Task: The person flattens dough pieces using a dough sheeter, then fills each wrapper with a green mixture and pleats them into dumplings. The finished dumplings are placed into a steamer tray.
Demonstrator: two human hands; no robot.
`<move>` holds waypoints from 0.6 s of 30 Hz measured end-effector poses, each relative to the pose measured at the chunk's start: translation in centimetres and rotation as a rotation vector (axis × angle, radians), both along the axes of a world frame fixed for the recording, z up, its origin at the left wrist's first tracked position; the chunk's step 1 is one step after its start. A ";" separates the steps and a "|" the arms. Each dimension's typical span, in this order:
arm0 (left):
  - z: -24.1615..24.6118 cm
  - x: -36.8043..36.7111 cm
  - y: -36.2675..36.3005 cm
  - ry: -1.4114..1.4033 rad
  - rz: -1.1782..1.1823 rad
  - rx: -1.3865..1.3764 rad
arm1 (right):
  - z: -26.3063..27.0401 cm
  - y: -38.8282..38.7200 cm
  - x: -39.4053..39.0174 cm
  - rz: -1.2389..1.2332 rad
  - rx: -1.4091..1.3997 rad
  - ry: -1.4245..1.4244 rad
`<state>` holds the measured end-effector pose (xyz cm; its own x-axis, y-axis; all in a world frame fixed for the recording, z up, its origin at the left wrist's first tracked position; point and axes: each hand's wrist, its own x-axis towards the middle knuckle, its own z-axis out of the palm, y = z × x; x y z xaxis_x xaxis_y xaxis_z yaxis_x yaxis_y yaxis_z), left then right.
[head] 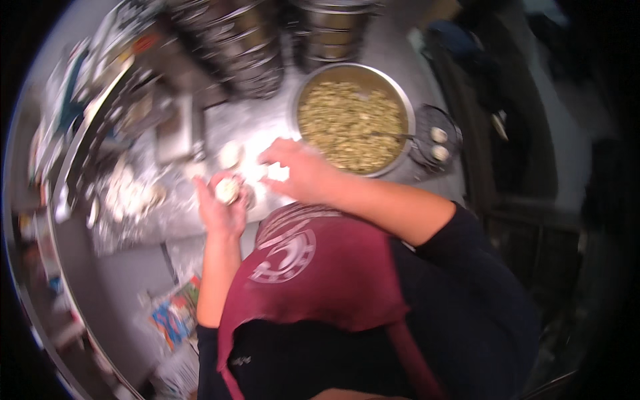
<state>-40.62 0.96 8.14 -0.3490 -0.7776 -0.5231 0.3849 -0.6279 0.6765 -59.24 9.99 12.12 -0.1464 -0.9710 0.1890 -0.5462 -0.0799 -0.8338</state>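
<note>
My left hand (220,207) is palm up, cupping a small round piece of filled dough (227,191) in its fingers. To its right, my right hand (300,170) hovers over the floury metal worktable (225,117), thumb and fingers curved apart. A glaring white patch shows between those fingers; whether it is dough or the bright tabletop I cannot tell. Just beyond my left hand lies a pale ball of dough (231,154). Past my right hand stands a wide metal bowl (409,107) of chopped, greenish-yellow filling (350,122), with a dark-handled utensil (390,135) lying in it.
A dark round tray (422,117) right of the bowl carries two white buns (439,144). Stacked metal steamers (245,55) and another stack (335,30) stand at the back. Floury dough pieces (125,192) and a metal box-like container (175,130) are on the left.
</note>
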 end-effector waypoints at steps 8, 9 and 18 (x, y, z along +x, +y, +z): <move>-0.5 -8.5 2.1 0.035 -0.362 0.087 | -2.5 1.7 -1.7 0.009 -0.086 0.368; -0.2 -9.5 2.0 0.078 -0.421 0.146 | -2.7 1.9 -2.5 -0.021 -0.120 0.375; -1.2 -10.8 -0.2 -0.116 -0.578 -0.051 | -2.8 15.6 -19.1 -0.815 0.180 0.349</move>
<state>-51.46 0.72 6.98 -0.6663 -0.5034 -0.5501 -0.0881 -0.6794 0.7285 -78.37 25.59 9.27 -0.7642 -0.6109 0.2068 -0.6009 0.5580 -0.5724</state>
